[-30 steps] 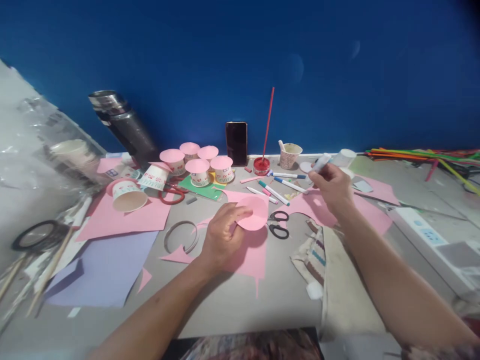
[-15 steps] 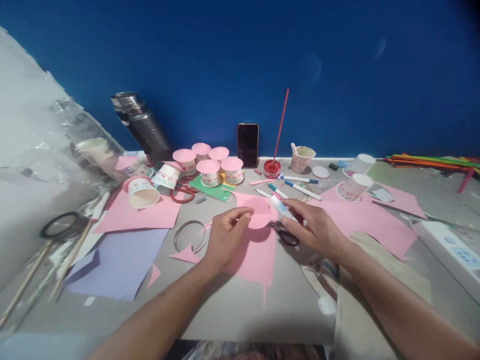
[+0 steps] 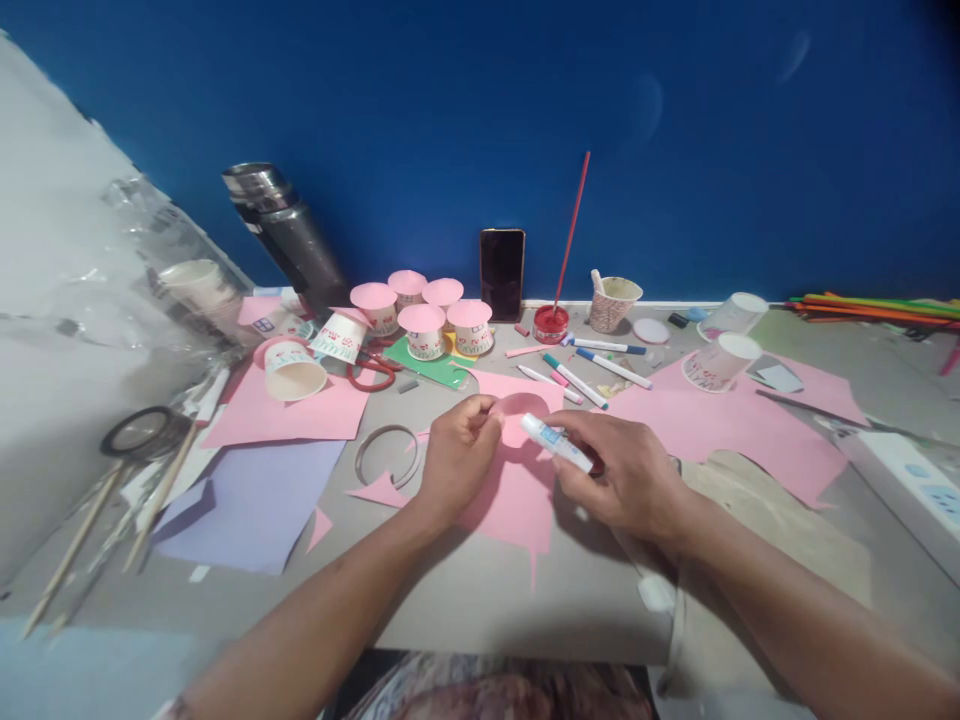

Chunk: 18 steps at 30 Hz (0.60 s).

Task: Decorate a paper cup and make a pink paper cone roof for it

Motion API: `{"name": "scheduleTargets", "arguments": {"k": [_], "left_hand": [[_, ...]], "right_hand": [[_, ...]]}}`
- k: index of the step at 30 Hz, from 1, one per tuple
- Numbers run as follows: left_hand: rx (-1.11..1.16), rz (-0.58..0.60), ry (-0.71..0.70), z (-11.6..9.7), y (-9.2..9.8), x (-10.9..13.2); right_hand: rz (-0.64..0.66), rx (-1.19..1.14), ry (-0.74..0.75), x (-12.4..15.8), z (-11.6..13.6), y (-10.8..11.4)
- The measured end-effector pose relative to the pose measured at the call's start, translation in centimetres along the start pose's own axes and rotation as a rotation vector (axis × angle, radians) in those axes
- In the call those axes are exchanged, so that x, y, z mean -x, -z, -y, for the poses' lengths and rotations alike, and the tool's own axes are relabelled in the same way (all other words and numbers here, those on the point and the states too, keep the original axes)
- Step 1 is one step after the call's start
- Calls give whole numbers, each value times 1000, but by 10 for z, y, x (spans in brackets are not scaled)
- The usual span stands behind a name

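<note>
Between the thumb and fingers of my left hand (image 3: 459, 450) is the edge of a pink paper circle (image 3: 511, 434). My right hand (image 3: 626, 468) grips a white glue stick (image 3: 561, 446) with a blue label, its tip tilted toward the circle. Whether the tip touches the paper I cannot tell. Beneath both hands lies a cut pink sheet (image 3: 514, 515). A roll of tape (image 3: 360, 455) and a pink paper scrap (image 3: 381, 490) rest left of my left hand.
Decorated paper cups (image 3: 424, 338) with pink round tops stand at the back left, near a thermos (image 3: 292, 240) and red-handled scissors (image 3: 371, 373). Behind my hands are a phone (image 3: 502, 270), several markers (image 3: 615, 368) and a red pot (image 3: 551, 323). A power strip (image 3: 907, 480) lies right.
The glue stick in my right hand has moved left and down, over the paper circle. Dark-handled scissors seen earlier are now mostly hidden by that hand. The view has shifted slightly.
</note>
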<state>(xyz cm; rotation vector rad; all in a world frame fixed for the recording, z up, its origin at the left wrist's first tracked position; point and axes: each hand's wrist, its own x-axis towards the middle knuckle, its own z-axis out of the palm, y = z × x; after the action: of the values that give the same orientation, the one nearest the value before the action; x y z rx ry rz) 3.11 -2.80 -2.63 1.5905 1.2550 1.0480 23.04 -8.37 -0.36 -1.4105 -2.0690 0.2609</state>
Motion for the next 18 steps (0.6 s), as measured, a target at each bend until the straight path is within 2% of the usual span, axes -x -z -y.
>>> {"name": "scheduleTargets", "arguments": {"k": [3,7,12,14,18], "left_hand": [[72,10,46,-2,-3,2],[172,88,79,-3,-7,7],[203,128,135,-1,-6,9],[163,111,133,0,-7,9],[51,7,29,2,-9,9]], "right_hand": [[26,64,-31,0,-2,-6],[46,143,-65,0,-4,-9],[67,204,-22,-1,-3,-11],[61,224,-3,-1,-3,-13],[25,260,41,0,-2,-16]]}}
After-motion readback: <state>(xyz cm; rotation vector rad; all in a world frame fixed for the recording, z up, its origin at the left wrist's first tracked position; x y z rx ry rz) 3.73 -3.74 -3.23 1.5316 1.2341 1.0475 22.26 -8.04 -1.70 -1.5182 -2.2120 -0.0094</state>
